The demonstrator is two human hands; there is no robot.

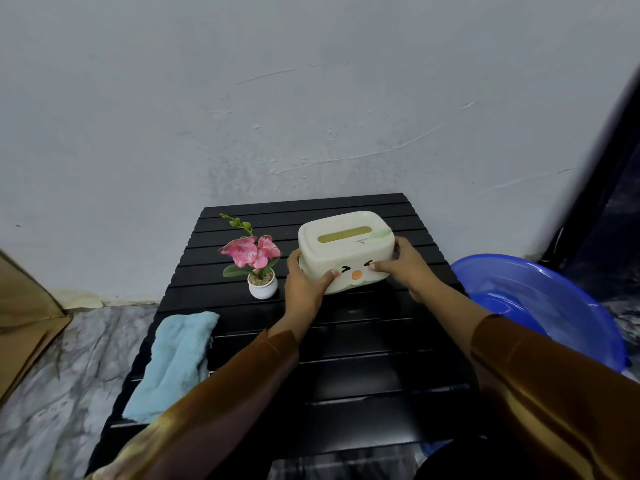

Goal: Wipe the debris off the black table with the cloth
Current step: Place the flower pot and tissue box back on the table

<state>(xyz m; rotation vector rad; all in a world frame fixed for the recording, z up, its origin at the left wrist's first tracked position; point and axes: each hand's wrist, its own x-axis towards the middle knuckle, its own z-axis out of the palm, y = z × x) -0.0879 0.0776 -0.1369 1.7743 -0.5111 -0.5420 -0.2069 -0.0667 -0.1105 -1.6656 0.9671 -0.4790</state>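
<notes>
Both-handed: left hand (304, 284) and right hand (405, 268) clamp the cream tissue box (346, 249) over the black table (363, 358); blue cloth (176, 362) lies at its left edge.

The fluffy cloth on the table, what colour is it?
Light blue; the fluffy cloth shows best in the head view.

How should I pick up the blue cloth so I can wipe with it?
Grab the cloth from above, around its middle, with your left hand. It lies flat and long along the left edge of the table, nothing on top of it, so pinching a bunch of the soft middle probably lifts it easily.
</notes>
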